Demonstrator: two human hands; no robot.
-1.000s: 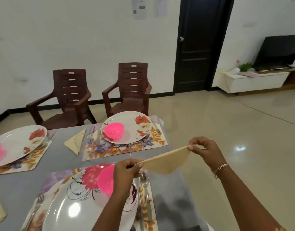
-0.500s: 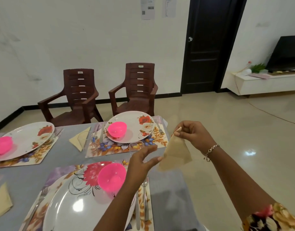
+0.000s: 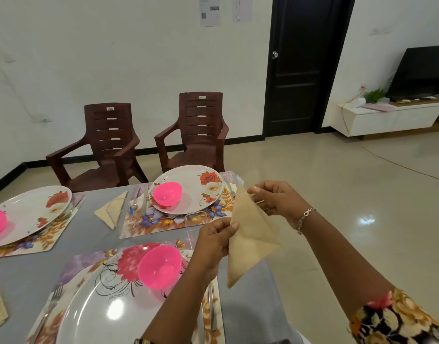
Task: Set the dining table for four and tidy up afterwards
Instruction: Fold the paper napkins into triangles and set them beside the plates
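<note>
- A grey dining table (image 3: 94, 240) fills the near left, set with floral placemats, plates and pink bowls.
- Over its near right corner hangs a beige napkin (image 3: 250, 240), folded to a triangle, long axis steeply tilted, its tip pointing down toward the table.
- The left hand (image 3: 214, 240) pinches its left edge.
- The right hand (image 3: 275, 201) pinches the top corner.
- Beyond stand two brown chairs (image 3: 198, 132).

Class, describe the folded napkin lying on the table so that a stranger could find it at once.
Start at the grey dining table and find the far floral plate with a pink plastic bowl. Left of its floral placemat lies the pale yellow triangular napkin; unlike the similar napkin held in both hands, it rests flat on the tabletop.
</note>
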